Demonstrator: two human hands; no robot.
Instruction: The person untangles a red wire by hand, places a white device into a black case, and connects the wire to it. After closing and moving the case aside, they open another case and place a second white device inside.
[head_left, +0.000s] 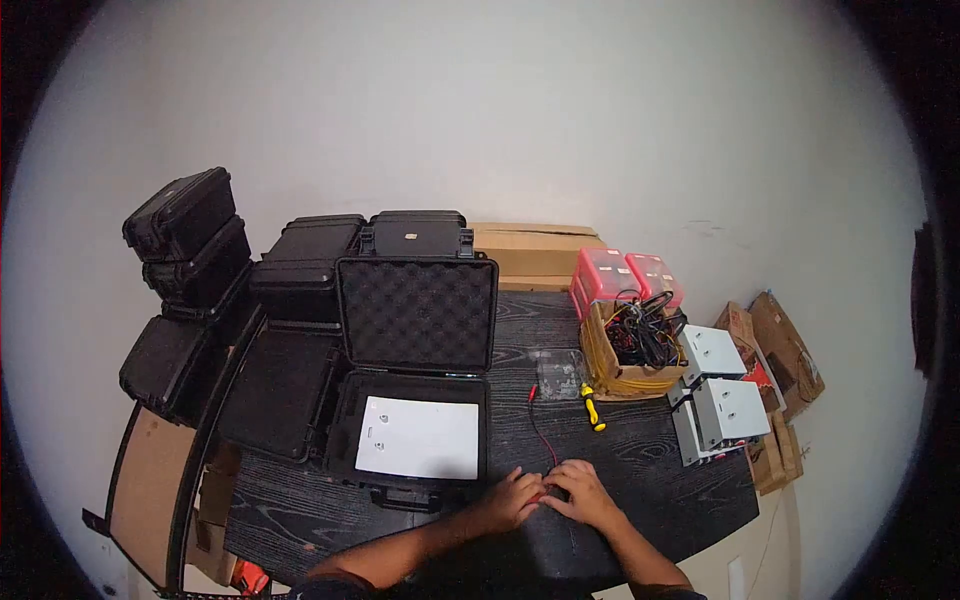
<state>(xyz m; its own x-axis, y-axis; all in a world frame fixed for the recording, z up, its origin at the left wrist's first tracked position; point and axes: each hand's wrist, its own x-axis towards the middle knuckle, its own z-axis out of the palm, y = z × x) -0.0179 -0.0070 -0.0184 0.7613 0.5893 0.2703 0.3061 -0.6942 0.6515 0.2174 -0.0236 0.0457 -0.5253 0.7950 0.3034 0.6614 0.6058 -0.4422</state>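
Note:
My left hand (pixel 514 502) and my right hand (pixel 584 494) meet at the front edge of the black table, fingers pinched together around the near end of a thin cable (pixel 545 440). A bit of red shows between the fingertips; its exact shape is too small to make out. From there the dark reddish cable runs away across the table to a red tip (pixel 532 393). To the left of my hands lies an open black hard case (pixel 416 315) with foam in its lid and a white box (pixel 418 437) inside. A yellow-and-black screwdriver (pixel 593 408) lies beyond my right hand.
A cardboard box (pixel 635 380) full of tangled black cables stands at the back right, before pink-edged plastic bins (pixel 604 272). White metal boxes (pixel 730 410) are stacked at the right edge. Several black cases (pixel 180 215) fill the left. A clear flat sheet (pixel 557 375) lies mid-table.

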